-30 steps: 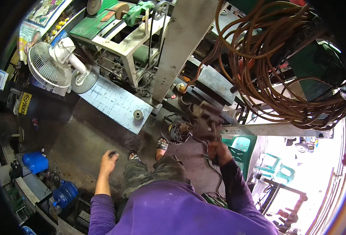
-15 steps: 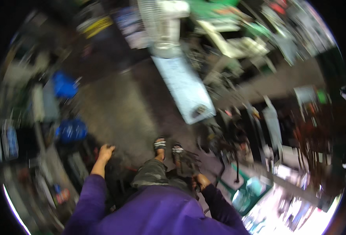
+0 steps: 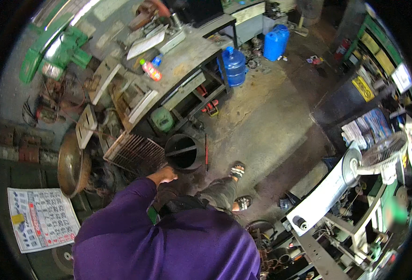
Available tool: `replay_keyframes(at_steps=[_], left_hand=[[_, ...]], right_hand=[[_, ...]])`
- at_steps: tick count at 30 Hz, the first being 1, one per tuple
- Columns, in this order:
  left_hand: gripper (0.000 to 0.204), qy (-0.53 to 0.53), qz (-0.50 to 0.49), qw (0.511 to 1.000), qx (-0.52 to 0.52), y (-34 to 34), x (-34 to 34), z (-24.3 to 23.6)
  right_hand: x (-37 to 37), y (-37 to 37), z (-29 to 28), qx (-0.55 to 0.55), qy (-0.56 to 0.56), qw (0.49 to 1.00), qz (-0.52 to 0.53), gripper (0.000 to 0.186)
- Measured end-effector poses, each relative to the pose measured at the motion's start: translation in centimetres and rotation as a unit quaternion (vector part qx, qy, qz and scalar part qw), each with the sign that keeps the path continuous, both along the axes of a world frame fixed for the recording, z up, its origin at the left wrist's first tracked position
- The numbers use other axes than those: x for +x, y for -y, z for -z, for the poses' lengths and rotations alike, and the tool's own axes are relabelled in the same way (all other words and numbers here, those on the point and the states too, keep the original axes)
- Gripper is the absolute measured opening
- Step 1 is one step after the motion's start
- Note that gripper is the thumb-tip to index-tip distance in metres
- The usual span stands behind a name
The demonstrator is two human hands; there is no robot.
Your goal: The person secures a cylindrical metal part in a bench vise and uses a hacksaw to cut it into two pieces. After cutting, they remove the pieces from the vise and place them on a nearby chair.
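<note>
My left hand point(image 3: 168, 174) hangs low beside an upright open metal cylinder point(image 3: 198, 161), its fingers curled in with nothing visible in them. Whether the knuckles touch the cylinder's lower side I cannot tell. A rusty metal grate point(image 3: 133, 151) leans just to the left of the cylinder. On the floor to the cylinder's right lies a thin red rod point(image 3: 207, 151). The purple sleeve point(image 3: 133, 198) of my left arm reaches down toward them. My right hand is out of sight behind my body.
A workbench point(image 3: 182, 58) with a pink bottle point(image 3: 150, 70) stands ahead left. Beyond it are a blue water jug point(image 3: 234, 66) and blue containers point(image 3: 275, 44). At right, a fan point(image 3: 384, 151) stands by a long white panel point(image 3: 320, 193). A calendar point(image 3: 43, 219) hangs at lower left.
My view has swung left, and the bench, cylinder and grate are now close by. My right hand, earlier seen around a dark object, has gone out of view.
</note>
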State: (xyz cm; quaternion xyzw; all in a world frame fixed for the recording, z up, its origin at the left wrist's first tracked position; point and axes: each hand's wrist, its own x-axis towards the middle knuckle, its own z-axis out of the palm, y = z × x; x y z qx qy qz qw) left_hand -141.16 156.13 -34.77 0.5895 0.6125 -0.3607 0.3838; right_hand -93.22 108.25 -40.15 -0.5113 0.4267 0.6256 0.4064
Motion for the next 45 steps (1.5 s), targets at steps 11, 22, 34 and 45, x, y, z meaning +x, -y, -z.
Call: replay_keyframes(at_steps=[11, 22, 34, 45], left_hand=[[0.054, 0.065, -0.232, 0.969, 0.061, -6.7, -4.0, 2.9], [0.042, 0.064, -0.004, 0.874, 0.482, -32.3, -4.7, -5.1], [0.052, 0.156, 0.11, 0.842, 0.504, -50.6, -2.5, 2.6], [0.051, 0.209, 0.058, 0.823, 0.526, -52.8, -4.1, 4.8]], right_hand=[[7.0, -9.9, -1.5, -0.094, -0.025, 0.995, -0.002, 0.024], [9.8, -38.8, 9.4, -0.042, 0.016, 0.992, -0.122, 0.029], [-7.7, -86.0, 21.5, 0.156, 0.073, 0.905, -0.389, 0.024], [-32.2, -101.8, 25.2, 0.246, 0.0, 0.91, -0.334, 0.009]])
